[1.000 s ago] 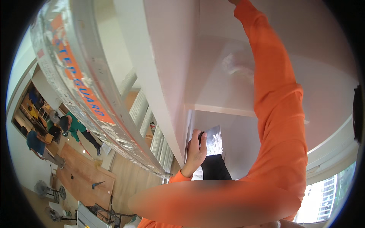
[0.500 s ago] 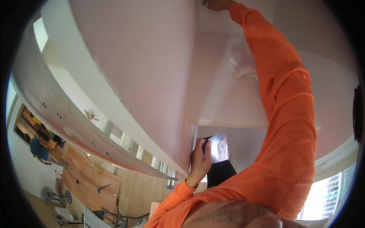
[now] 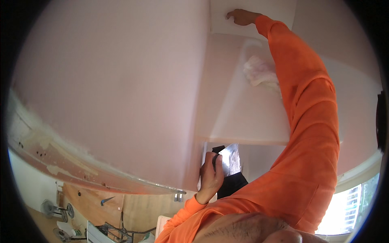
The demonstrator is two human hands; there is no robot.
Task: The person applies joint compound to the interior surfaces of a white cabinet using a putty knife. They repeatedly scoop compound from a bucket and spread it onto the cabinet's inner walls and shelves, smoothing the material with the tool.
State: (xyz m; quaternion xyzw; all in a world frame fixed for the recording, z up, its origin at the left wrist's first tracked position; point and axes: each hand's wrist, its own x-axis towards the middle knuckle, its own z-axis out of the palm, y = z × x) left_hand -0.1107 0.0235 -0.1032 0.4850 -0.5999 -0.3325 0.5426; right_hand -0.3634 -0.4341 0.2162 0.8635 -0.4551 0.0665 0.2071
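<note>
Plainly, of the 2, the left hand (image 3: 211,175) is nearer the metal scraper (image 3: 231,159), its fingers wrapped around that tool, whose broad blade juts rightward from them. Well apart, higher in view, the right hand (image 3: 244,17) is at a pale panel (image 3: 221,26), fingers partly curled; whether they grip anything cannot be told.

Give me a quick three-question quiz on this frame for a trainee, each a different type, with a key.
1. Where in the picture does the bright window show?
A. Upper left
B. Lower left
C. Lower right
2. True or false: the right hand appears higher in the picture than the left hand.
3. Fill in: the shiny blade is held in the person's ____ hand.

Key: 1. C; 2. True; 3. left
</note>
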